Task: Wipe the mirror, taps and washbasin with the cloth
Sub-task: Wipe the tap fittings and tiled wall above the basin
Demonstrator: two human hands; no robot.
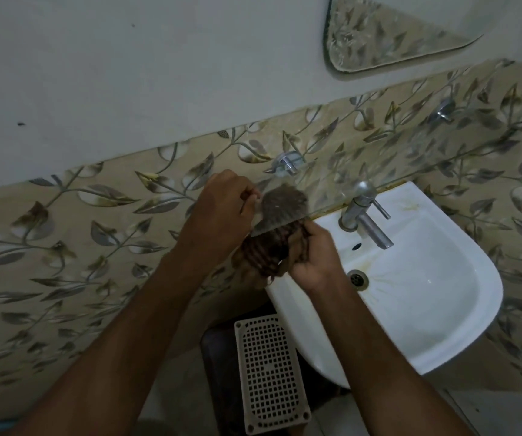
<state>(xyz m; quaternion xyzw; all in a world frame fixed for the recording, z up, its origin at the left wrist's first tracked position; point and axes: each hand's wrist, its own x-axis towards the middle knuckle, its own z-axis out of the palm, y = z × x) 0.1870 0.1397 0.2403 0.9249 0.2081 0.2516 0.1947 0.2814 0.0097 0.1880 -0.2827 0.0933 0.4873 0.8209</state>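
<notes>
Both hands grip the cloth (269, 247): your left hand (225, 209) pinches its top by the glass shelf (303, 199), your right hand (313, 256) clenches the bunched lower part at the basin (442, 309) rim. Fold it flat before wiping. Start with the mirror (395, 36), then the tap (363, 215).

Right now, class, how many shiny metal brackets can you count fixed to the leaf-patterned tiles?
2. One bracket sits just above the left hand, near the shelf's left end; the other bracket is up right, below the mirror. More could lie outside the view.
</notes>
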